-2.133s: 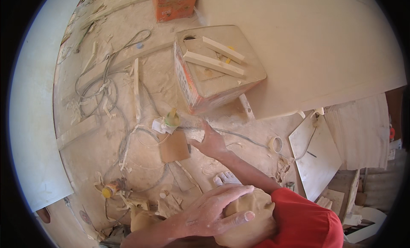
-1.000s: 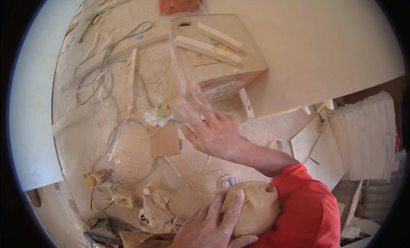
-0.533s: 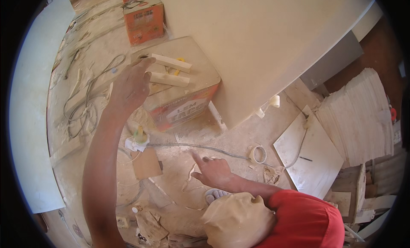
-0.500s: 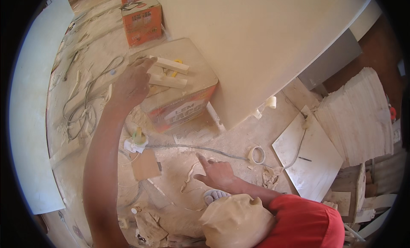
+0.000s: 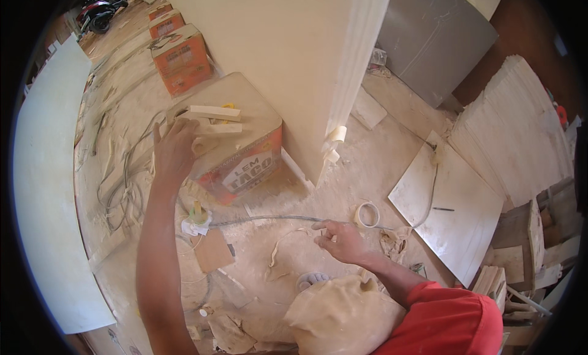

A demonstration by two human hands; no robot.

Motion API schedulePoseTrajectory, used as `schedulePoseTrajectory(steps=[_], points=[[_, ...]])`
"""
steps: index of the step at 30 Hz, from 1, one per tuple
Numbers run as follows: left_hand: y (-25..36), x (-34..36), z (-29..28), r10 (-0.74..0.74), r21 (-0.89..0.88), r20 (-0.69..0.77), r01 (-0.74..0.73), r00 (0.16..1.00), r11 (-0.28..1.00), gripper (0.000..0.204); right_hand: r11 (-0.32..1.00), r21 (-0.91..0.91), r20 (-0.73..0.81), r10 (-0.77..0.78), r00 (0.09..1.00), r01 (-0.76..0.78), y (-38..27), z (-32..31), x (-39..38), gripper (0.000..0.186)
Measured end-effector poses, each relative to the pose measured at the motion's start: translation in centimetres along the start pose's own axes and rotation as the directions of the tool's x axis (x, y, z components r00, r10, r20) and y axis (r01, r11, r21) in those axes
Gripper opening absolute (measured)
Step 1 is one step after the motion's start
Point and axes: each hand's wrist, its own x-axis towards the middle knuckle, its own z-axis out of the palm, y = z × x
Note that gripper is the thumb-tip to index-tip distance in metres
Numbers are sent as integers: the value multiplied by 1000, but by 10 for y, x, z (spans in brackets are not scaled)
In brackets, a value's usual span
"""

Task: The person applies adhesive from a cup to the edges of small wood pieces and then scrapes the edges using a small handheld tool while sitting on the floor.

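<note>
My left hand (image 5: pixel 174 150) reaches out to the near edge of a dusty orange square tin (image 5: pixel 245 162), with its fingers on the lid. They touch the nearest of the pale wood strips (image 5: pixel 214 113) lying there, and I see no grip on it. Down on the dusty floor, my right hand (image 5: pixel 343 242) presses with its fingers bent and holds nothing. It sits just short of a small tape roll (image 5: pixel 367 215) and beside a grey cable (image 5: pixel 263 219). My knee in tan cloth (image 5: pixel 343 312) is below it.
A tall cream panel (image 5: pixel 275 61) rises right behind the tin. More orange tins (image 5: pixel 184 58) stand farther back. A small glue bottle (image 5: pixel 197 213) and a cardboard square (image 5: pixel 212 251) lie by my left forearm. Plywood sheets (image 5: pixel 453 202) lie at the right, and a long white board (image 5: pixel 43 190) runs along the left.
My left hand left my knee and reached up to the tin's lid. The right hand drew back from the glue bottle and came down on the floor by the tape roll.
</note>
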Motion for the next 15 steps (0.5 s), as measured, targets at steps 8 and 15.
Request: schedulePoseTrajectory(steps=[8,15], points=[[20,-34,-27,-251,-306,-173,191,952,933,24,799,433,220,-542,811,417,8,-9,-47,42],[75,-84,-34,-325,-869,463,495,824,17,24,556,191,-791,-401,462,809,-37,-61,15,30]])
